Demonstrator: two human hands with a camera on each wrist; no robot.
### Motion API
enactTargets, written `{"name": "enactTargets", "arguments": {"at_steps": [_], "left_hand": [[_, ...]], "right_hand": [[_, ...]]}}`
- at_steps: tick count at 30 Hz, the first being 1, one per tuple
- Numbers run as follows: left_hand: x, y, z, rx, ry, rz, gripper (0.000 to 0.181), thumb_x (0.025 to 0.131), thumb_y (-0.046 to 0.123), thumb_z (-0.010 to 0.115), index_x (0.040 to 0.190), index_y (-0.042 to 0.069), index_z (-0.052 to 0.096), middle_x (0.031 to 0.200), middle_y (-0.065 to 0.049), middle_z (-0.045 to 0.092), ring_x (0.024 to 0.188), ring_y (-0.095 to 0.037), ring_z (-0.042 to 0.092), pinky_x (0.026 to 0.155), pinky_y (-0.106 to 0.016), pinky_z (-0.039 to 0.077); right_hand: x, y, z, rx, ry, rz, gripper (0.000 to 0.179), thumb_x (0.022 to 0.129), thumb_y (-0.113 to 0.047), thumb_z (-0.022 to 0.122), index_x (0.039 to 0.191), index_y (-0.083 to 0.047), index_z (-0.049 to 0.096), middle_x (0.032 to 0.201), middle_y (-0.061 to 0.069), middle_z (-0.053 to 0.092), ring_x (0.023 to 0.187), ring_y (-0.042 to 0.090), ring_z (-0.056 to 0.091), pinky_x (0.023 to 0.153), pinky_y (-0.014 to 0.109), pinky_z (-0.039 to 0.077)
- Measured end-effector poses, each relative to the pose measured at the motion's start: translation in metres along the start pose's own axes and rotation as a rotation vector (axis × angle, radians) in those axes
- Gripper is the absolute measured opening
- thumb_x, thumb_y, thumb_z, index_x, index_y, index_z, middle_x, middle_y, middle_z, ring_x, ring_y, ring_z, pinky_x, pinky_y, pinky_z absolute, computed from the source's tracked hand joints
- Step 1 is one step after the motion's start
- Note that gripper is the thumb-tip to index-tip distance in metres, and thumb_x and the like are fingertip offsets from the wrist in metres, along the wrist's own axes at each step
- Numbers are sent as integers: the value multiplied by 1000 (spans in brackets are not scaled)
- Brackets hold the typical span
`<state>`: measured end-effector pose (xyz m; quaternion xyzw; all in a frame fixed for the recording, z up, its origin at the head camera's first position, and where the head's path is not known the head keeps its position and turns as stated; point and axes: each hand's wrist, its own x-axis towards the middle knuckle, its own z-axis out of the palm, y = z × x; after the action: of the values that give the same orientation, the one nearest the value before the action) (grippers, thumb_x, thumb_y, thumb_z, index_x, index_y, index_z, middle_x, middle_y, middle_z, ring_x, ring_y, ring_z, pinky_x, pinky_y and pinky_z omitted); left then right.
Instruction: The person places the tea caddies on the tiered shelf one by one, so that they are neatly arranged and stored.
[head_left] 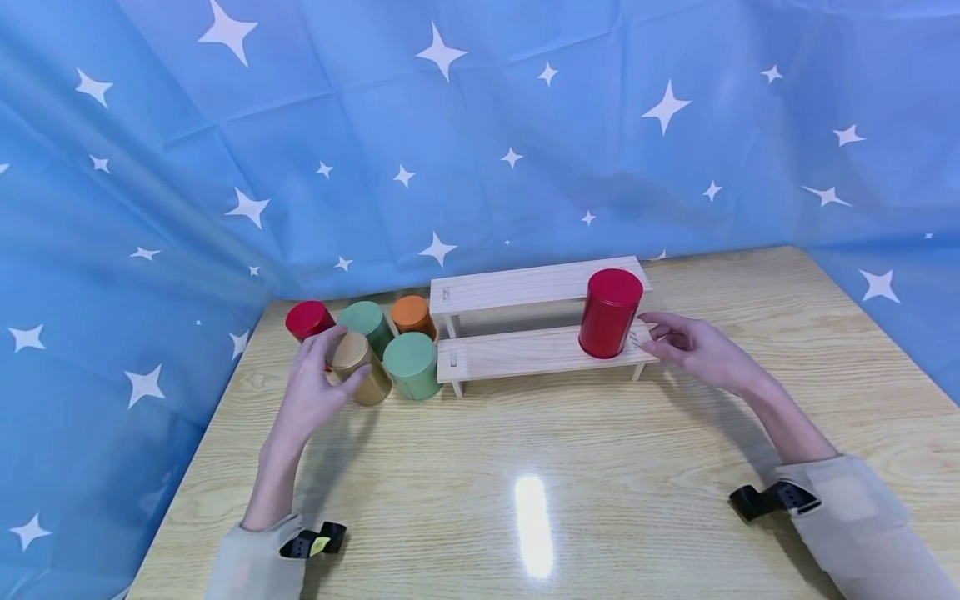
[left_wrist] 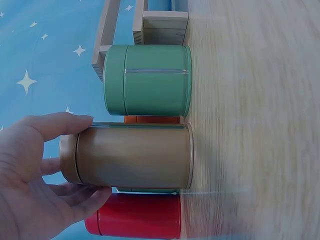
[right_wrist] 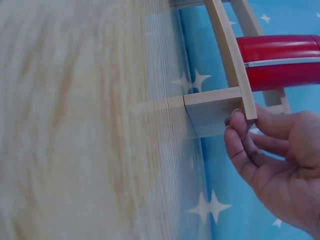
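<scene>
A gold canister (head_left: 369, 385) stands upright on the table at the left. My left hand (head_left: 311, 392) holds it near the lid, thumb on one side and fingers on the other, as the left wrist view shows. On the right, my right hand (head_left: 701, 354) pinches the end of the lower board of a two-step wooden shelf (head_left: 510, 353). In the right wrist view the thumb (right_wrist: 277, 122) lies over the board's end and the fingertips curl under it. A tall red canister (head_left: 611, 317) stands upright on that board, close to the right hand but apart from it.
Beside the gold canister stand a light green canister (head_left: 411, 367), a darker green one (head_left: 365, 321), an orange one (head_left: 412, 313) and another red one (head_left: 307, 318). The shelf's upper board (head_left: 532, 285) lies behind the lower one. A blue star-patterned cloth (head_left: 480, 150) hangs behind the table (head_left: 450, 500).
</scene>
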<state>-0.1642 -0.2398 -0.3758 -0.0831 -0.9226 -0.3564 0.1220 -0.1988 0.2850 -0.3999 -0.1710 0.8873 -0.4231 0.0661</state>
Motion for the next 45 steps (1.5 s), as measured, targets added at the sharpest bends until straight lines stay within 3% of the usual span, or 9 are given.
{"name": "enactTargets", "arguments": {"at_steps": [8, 13, 22, 32, 38, 45], "left_hand": [[0, -4, -1, -38, 12, 16, 64, 87, 9, 79, 142, -4, 49, 136, -22, 55, 102, -32, 52, 79, -43, 44], [-1, -3, -3, -39, 69, 36, 63, 83, 7, 83, 138, -3, 54, 131, -21, 58, 97, -29, 54, 76, -43, 45], [-3, 9, -12, -97, 187, 55, 61, 81, 9, 84, 135, 0, 57, 128, -17, 59, 107, -31, 56, 85, -34, 44], [-5, 24, -19, -127, 316, 92, 62, 78, 7, 86, 135, 5, 61, 126, -13, 61, 105, -18, 54, 87, -22, 42], [-6, 36, -21, -135, 343, 102, 64, 77, 7, 87, 136, 7, 61, 124, -13, 61, 104, -16, 55, 88, -19, 43], [-6, 51, -16, -172, 335, 172, 63, 77, 5, 87, 135, 3, 61, 124, -14, 61, 104, -20, 55, 84, -22, 44]], "right_hand": [[0, 0, 0, 4, 4, 8, 53, 101, -13, 63, 146, 9, 44, 109, 17, 66, 91, 19, 63, 73, 29, 54], [-1, 0, 0, 0, 9, -9, 52, 101, -13, 63, 144, 9, 45, 108, 16, 65, 89, 19, 62, 71, 29, 54], [-1, 0, -1, -18, 0, 16, 54, 101, -16, 63, 146, 8, 44, 111, 17, 65, 93, 23, 62, 76, 28, 54], [-1, -2, -1, -11, 1, 24, 55, 101, -17, 63, 146, 7, 44, 110, 17, 64, 93, 24, 61, 74, 26, 53], [-1, -2, 0, -8, 4, 24, 55, 101, -18, 63, 146, 8, 45, 109, 16, 64, 91, 25, 60, 72, 27, 52], [-1, -2, 0, -15, 8, 19, 54, 101, -17, 63, 145, 8, 45, 110, 17, 65, 92, 25, 61, 72, 27, 52]]}}
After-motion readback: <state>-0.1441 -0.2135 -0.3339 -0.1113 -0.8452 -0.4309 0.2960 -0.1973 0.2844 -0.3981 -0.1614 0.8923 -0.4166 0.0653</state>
